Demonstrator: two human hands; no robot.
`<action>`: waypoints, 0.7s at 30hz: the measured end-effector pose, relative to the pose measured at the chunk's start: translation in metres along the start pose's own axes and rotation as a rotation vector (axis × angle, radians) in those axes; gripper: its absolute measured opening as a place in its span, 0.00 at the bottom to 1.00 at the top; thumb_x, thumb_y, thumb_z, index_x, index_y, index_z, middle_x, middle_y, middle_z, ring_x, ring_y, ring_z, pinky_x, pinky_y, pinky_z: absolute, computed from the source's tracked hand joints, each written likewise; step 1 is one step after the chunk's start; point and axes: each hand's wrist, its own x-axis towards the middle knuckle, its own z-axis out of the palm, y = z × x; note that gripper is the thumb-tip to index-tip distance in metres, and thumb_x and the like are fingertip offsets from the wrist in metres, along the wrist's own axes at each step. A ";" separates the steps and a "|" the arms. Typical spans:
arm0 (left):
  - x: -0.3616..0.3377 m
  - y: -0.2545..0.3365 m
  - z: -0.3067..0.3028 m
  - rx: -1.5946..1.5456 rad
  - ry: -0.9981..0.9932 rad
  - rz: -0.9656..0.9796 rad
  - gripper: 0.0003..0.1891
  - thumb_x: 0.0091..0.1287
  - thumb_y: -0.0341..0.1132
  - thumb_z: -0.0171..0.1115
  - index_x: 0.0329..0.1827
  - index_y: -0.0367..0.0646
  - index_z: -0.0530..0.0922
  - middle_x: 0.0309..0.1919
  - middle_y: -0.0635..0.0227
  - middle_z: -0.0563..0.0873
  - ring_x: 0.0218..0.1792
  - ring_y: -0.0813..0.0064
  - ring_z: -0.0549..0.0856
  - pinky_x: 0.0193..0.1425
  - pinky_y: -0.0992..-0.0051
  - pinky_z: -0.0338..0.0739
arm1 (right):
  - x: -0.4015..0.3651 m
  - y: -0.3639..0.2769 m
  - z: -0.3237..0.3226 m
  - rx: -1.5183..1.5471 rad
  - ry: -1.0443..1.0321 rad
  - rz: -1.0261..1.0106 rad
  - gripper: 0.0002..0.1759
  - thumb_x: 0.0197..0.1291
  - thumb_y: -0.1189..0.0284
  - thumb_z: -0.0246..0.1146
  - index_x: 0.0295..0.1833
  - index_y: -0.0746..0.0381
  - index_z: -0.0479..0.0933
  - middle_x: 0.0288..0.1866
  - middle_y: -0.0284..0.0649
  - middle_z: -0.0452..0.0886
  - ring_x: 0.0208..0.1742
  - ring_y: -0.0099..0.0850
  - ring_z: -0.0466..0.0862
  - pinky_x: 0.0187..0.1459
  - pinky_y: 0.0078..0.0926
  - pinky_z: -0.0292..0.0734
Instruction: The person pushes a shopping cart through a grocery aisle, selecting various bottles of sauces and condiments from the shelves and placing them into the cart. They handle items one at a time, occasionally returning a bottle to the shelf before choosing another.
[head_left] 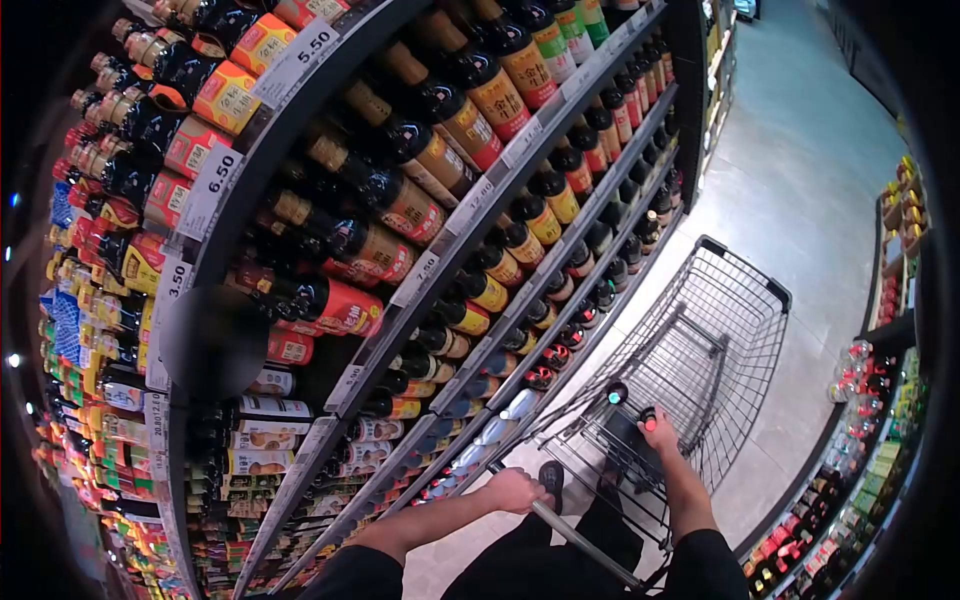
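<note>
My left hand [514,490] is closed around the handle [585,540] of a black wire shopping cart [745,340]. My right hand [658,432] reaches over the cart's near end, its fingers closed around the top of a dark bottle with a red cap [650,424]. Just left of that hand, a second bottle with a dark top and a green spot [615,395] stands at the near part of the cart. The lower parts of both bottles are hard to make out against the dark clothing and wires.
Tall shelves of sauce bottles [430,180] with price labels [312,50] line my left side, close to the cart. A lower shelf of bottles [860,480] curves along the right. The tiled aisle floor [780,150] runs ahead. My shoe [550,476] shows below the handle.
</note>
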 end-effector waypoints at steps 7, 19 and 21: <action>0.015 -0.005 -0.001 0.037 0.067 -0.010 0.18 0.66 0.49 0.55 0.25 0.46 0.76 0.20 0.63 0.82 0.23 0.57 0.84 0.31 0.62 0.79 | 0.030 0.021 0.007 0.177 0.181 -0.183 0.28 0.56 0.55 0.66 0.59 0.56 0.75 0.60 0.50 0.76 0.56 0.50 0.78 0.56 0.43 0.75; 0.028 -0.002 -0.019 0.114 -0.072 -0.021 0.14 0.59 0.50 0.60 0.35 0.50 0.80 0.26 0.63 0.86 0.29 0.59 0.87 0.33 0.62 0.81 | 0.012 -0.036 -0.113 0.543 0.510 -0.262 0.12 0.57 0.64 0.65 0.35 0.62 0.80 0.33 0.48 0.83 0.37 0.47 0.83 0.41 0.41 0.77; 0.031 0.002 -0.022 0.153 -0.110 -0.032 0.14 0.60 0.50 0.60 0.38 0.50 0.80 0.28 0.63 0.86 0.31 0.59 0.87 0.36 0.60 0.81 | -0.011 -0.066 -0.152 0.574 0.493 -0.269 0.14 0.57 0.62 0.66 0.34 0.63 0.79 0.31 0.47 0.83 0.35 0.47 0.83 0.40 0.40 0.77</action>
